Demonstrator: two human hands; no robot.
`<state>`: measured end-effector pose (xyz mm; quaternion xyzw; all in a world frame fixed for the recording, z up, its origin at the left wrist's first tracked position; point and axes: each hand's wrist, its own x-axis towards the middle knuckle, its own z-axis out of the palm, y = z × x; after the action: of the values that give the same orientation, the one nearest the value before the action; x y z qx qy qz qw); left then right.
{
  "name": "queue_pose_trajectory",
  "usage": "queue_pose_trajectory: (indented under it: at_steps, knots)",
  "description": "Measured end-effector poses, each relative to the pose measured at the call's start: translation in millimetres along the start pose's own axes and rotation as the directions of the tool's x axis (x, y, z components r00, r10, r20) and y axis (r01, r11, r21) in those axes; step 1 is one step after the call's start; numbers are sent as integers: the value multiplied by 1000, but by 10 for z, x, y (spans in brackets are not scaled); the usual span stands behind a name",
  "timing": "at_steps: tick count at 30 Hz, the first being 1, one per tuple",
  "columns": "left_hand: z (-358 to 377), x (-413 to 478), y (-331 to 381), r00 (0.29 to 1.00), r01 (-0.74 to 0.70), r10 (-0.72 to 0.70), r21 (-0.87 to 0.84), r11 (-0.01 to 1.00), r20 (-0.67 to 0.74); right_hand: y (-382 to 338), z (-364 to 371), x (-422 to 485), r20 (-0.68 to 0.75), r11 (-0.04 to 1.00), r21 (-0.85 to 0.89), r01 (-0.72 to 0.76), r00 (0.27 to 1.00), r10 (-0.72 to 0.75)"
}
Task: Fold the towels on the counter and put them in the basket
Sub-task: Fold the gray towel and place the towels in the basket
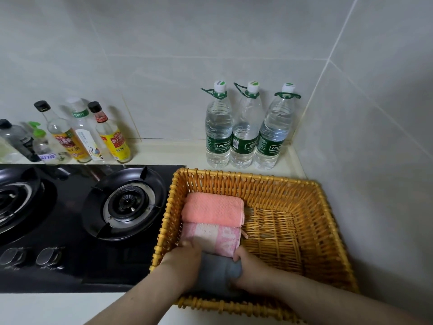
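Note:
A yellow wicker basket stands on the counter at the right. Along its left side lie a folded coral towel at the back and a folded pink-and-white towel in front of it. A folded grey towel sits in the near left corner, held between both hands. My left hand grips its left end and my right hand grips its right end, thumb on top. The grey towel touches the pink-and-white one.
A black gas hob with two burners lies left of the basket. Three water bottles stand behind the basket near the wall corner. Several condiment bottles line the back wall at the left. The tiled wall closes the right side.

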<state>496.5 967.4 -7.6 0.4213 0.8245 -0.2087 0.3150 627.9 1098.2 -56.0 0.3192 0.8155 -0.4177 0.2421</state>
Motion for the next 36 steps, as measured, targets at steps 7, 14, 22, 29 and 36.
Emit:
queue_pose_trajectory:
  at_steps: [7,14,22,29,36]
  knots:
    - [-55,-47,-118,966,-55,105,208,977,-236,-30,-447,-189,25,905,-389,174,984,-178]
    - [-84,181,-99,970,-99,191,468,878,-153,54,-453,-136,50,779,-539,320,935,-350]
    - [40,392,-121,987,-117,157,533,838,-30,107,-334,18,81,823,-499,273,960,-269]
    - [-7,326,-191,952,-219,267,279,935,-148,120,-432,-67,59,830,-462,313,945,-323]
    - [53,370,-204,927,-311,356,283,907,-121,208,-301,67,116,666,-640,382,905,-408]
